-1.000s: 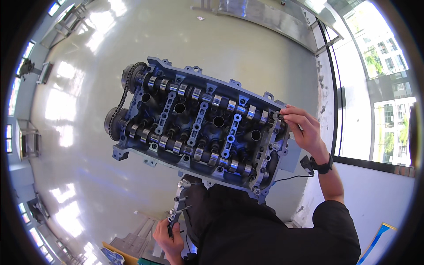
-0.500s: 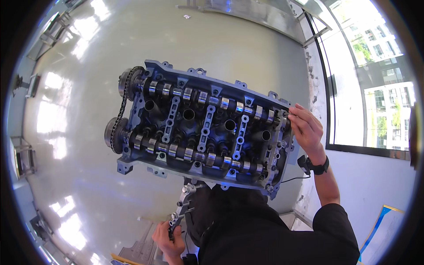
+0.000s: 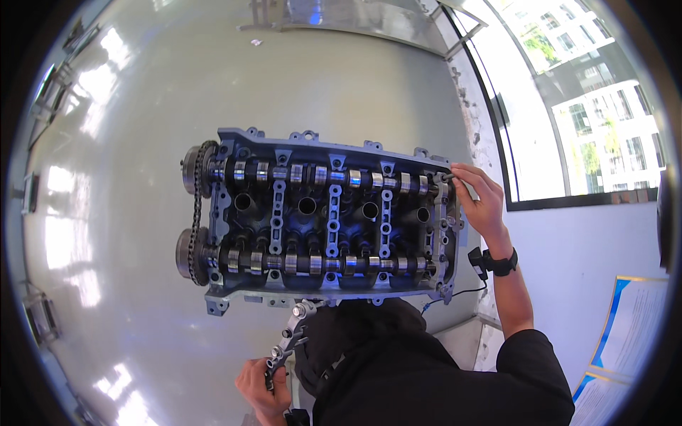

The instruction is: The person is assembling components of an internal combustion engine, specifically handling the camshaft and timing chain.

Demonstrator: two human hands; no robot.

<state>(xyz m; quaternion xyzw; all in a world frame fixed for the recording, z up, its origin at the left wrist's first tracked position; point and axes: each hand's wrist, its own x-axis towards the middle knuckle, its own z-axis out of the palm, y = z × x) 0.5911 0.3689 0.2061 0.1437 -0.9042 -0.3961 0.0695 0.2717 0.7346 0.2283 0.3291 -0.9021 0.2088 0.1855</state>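
Observation:
An engine cylinder head (image 3: 332,221) lies across the middle of the view, its two camshafts running left to right. A timing chain (image 3: 197,220) loops round the sprockets at its left end. At the far right corner my right hand (image 3: 484,202) pinches a short dark bolt (image 3: 447,176) over the end bearing cap (image 3: 445,238). Below the near edge, my left hand (image 3: 261,389) is closed round the lower end of a narrow metal bearing cap bridge (image 3: 290,331). That bridge is tilted and carries several bolts; its upper end lies close to the cylinder head's near edge.
A black cable (image 3: 465,290) runs from the band (image 3: 503,264) on my right wrist. To the right are a white wall (image 3: 554,248) and a window (image 3: 590,106). A metal table (image 3: 355,18) stands at the far side, and framed sheets (image 3: 629,326) hang lower right.
The cylinder head appears lower and more level as the view turns. My right fingers, earlier resting at its right end, now pinch the bolt. My left hand keeps its hold on the bridge.

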